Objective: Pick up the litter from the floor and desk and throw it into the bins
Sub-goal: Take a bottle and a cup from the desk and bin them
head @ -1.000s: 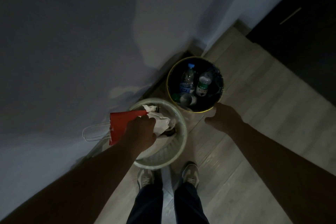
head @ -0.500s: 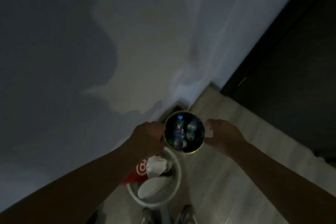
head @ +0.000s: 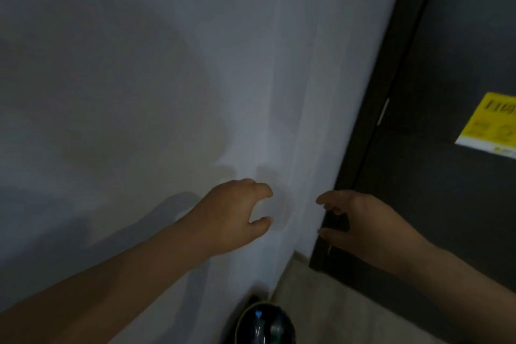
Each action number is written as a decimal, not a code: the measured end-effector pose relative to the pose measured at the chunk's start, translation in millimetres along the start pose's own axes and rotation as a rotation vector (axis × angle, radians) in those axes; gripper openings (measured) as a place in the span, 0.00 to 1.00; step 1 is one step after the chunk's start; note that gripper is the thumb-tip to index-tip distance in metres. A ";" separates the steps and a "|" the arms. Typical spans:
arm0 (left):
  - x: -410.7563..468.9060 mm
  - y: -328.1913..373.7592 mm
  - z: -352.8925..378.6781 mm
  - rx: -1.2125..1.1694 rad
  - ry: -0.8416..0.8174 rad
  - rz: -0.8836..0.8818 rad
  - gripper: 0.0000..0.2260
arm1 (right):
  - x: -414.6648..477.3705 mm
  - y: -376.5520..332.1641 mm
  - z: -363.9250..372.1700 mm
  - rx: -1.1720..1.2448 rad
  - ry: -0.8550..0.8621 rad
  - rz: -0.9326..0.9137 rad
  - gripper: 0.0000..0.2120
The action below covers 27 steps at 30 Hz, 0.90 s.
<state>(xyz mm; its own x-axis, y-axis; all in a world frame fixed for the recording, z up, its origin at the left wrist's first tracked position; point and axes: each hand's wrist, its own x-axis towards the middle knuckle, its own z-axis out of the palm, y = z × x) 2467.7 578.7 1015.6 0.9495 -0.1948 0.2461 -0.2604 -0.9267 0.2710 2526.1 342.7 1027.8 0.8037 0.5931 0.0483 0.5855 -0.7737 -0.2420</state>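
Low at the near edge, the dark bin (head: 239, 322) is cut off, with two blurred bottles (head: 258, 325) inside. The left hand (head: 233, 213) and right hand (head: 363, 222) hover before the wall (head: 139, 64), their fingers loosely curled and empty.

Both arms reach toward the pale wall (head: 139, 64); the left hand (head: 234, 212) and right hand (head: 360, 220) hang loosely curled, holding nothing. A dark bin (head: 265, 327) with bottles sits below, beside a dark door (head: 446, 120).
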 end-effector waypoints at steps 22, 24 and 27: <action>15.7 172.4 -234.8 0.393 0.522 -0.019 0.20 | -42.6 -18.6 -266.6 0.019 0.489 -0.500 0.24; 12.6 185.6 -234.8 0.421 0.540 -0.051 0.19 | -38.0 -14.9 -269.5 0.047 0.485 -0.563 0.24; 3.1 201.9 -234.6 0.462 0.560 -0.151 0.19 | -26.7 -15.7 -269.3 0.108 0.499 -0.673 0.22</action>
<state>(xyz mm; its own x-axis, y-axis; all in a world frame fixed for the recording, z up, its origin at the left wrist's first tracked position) 2376.9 466.4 1289.4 0.7053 0.0240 0.7085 0.0836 -0.9953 -0.0494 2524.0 279.0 1291.3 0.2546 0.7327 0.6312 0.9632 -0.2501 -0.0982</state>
